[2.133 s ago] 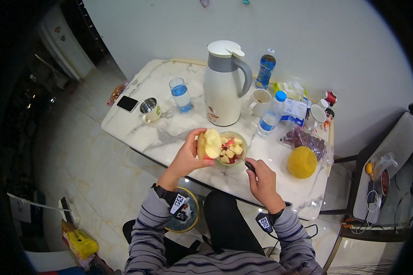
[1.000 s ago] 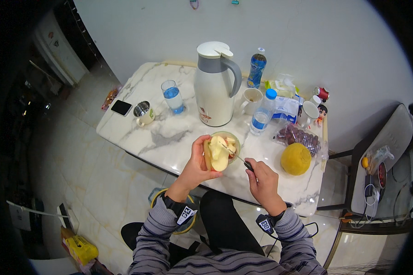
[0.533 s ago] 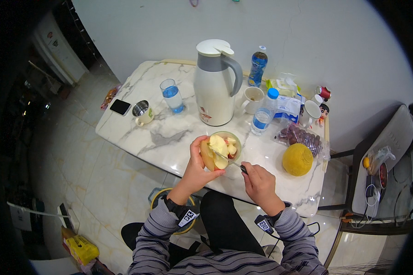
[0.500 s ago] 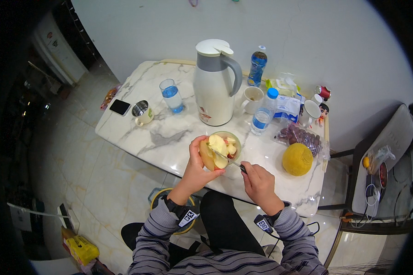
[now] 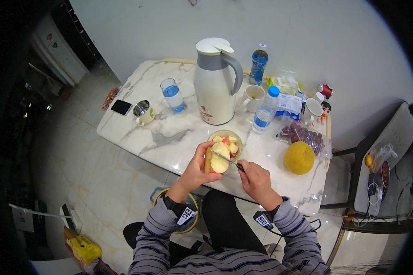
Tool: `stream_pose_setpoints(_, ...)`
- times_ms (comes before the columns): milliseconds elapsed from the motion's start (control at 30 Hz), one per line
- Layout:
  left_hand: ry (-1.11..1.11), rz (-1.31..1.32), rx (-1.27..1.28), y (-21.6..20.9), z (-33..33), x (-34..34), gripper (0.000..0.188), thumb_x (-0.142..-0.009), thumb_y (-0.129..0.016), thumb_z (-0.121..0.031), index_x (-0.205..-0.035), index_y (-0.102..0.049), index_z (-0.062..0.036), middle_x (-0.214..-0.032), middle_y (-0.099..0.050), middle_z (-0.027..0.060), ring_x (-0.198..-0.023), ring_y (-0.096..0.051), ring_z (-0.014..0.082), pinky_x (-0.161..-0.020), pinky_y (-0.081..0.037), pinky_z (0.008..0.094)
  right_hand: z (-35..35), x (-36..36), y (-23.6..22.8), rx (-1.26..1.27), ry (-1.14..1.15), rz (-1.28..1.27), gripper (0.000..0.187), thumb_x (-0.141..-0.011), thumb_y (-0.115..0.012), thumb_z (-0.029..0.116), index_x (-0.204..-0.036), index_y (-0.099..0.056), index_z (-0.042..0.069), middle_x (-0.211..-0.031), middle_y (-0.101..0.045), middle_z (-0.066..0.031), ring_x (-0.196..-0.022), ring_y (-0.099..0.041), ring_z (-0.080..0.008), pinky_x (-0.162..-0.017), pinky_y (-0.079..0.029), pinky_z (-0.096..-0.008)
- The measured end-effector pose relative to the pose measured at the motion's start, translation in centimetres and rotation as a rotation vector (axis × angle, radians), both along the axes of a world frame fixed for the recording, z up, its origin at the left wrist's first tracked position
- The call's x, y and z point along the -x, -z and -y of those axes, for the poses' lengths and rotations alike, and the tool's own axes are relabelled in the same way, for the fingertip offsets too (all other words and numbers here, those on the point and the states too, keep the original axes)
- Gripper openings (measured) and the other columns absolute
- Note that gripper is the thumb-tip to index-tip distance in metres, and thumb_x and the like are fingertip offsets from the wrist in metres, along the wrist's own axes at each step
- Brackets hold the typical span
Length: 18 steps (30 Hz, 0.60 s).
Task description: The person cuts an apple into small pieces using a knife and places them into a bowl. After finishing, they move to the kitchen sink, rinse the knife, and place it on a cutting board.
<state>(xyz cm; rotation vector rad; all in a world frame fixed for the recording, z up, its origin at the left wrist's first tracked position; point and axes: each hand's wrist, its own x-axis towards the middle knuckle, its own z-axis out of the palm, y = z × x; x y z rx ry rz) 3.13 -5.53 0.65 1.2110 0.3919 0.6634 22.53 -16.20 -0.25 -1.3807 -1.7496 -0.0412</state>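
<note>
My left hand [image 5: 193, 172] is closed round a partly cut apple [image 5: 219, 164], its pale flesh facing up and some red skin at the edge. In my right hand [image 5: 256, 180] is a small knife [image 5: 238, 166] with a dark handle. Its blade points left and lies against the apple's cut face; how deep it goes is hard to tell. Just beyond the apple stands a round bowl [image 5: 240, 141] with several apple pieces [image 5: 232, 148] in it. The apple and my hands partly hide the bowl's near side.
On the marble table [image 5: 170, 158] stand a large thermos jug [image 5: 214, 94], a water glass [image 5: 173, 97], a metal-lined mug [image 5: 142, 112], a phone [image 5: 121, 107] and a water bottle [image 5: 264, 112]. Bagged grapes [image 5: 303, 135] and a yellow round fruit [image 5: 299, 158] lie right. Below is a bin [image 5: 157, 196].
The apple has tilted and turned in my left hand, showing more of its cut face. Both hands have shifted slightly, and more apple pieces show in the bowl.
</note>
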Motion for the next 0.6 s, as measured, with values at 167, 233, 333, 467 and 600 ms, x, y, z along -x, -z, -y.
stream_pose_setpoints(167, 0.138, 0.132, 0.282, 0.1, -0.2, 0.0, 0.082, -0.075, -0.078, -0.027, -0.140, -0.031, -0.0069, -0.112, -0.052, 0.0071, -0.087, -0.054, 0.0145, -0.071, -0.047, 0.0265, 0.0, 0.2, 0.1, 0.040, -0.021, 0.022, 0.041, -0.078, -0.070, 0.004, -0.117, -0.057, 0.002, -0.071, -0.055, -0.0097, -0.059, -0.057, -0.0263, -0.051, -0.047, -0.0358)
stream_pose_setpoints(233, 0.114, 0.125, 0.284, 0.1, -0.2, -0.1, 0.082, -0.075, -0.078, -0.032, -0.138, -0.033, -0.0060, -0.106, -0.054, 0.0066, -0.078, -0.053, 0.0134, -0.065, -0.045, 0.0251, -0.2, 0.1, 0.1, 0.058, -0.021, 0.022, 0.041, -0.079, -0.070, 0.004, -0.117, -0.057, 0.002, -0.071, -0.055, -0.0094, -0.059, -0.057, -0.0263, -0.051, -0.047, -0.0359)
stream_pose_setpoints(333, 0.024, 0.042, 0.154, 0.3, -0.1, -0.3, 0.081, -0.074, -0.078, -0.031, -0.137, -0.033, -0.0059, -0.103, -0.052, 0.0054, -0.077, -0.052, 0.0135, -0.065, -0.043, 0.0259, -0.5, 0.0, 0.1, 0.043, -0.005, 0.032, 0.040, -0.080, -0.070, 0.005, -0.118, -0.057, 0.003, -0.071, -0.055, -0.0091, -0.059, -0.057, -0.0262, -0.051, -0.047, -0.0361)
stream_pose_setpoints(467, -0.053, -0.049, -0.003, 1.3, -0.2, -0.5, 0.078, -0.076, -0.075, -0.035, -0.136, -0.035, -0.0056, -0.100, -0.051, 0.0042, -0.073, -0.048, 0.0131, -0.062, -0.039, 0.0272, -0.6, -0.1, 0.2, 0.061, -0.008, 0.035, 0.040, -0.080, -0.069, 0.005, -0.118, -0.056, 0.003, -0.070, -0.055, -0.0089, -0.059, -0.057, -0.0259, -0.051, -0.047, -0.0363)
stream_pose_setpoints(600, 0.442, 0.356, 0.525, 2.2, -1.2, -0.3, 0.076, -0.082, -0.068, -0.036, -0.138, -0.029, -0.0023, -0.117, -0.054, 0.0086, -0.070, -0.046, 0.0106, -0.062, -0.039, 0.0272, -0.7, 0.0, 0.2, 0.045, -0.023, 0.033, 0.041, -0.080, -0.069, 0.005, -0.118, -0.056, 0.002, -0.070, -0.055, -0.0092, -0.059, -0.057, -0.0259, -0.051, -0.047, -0.0363)
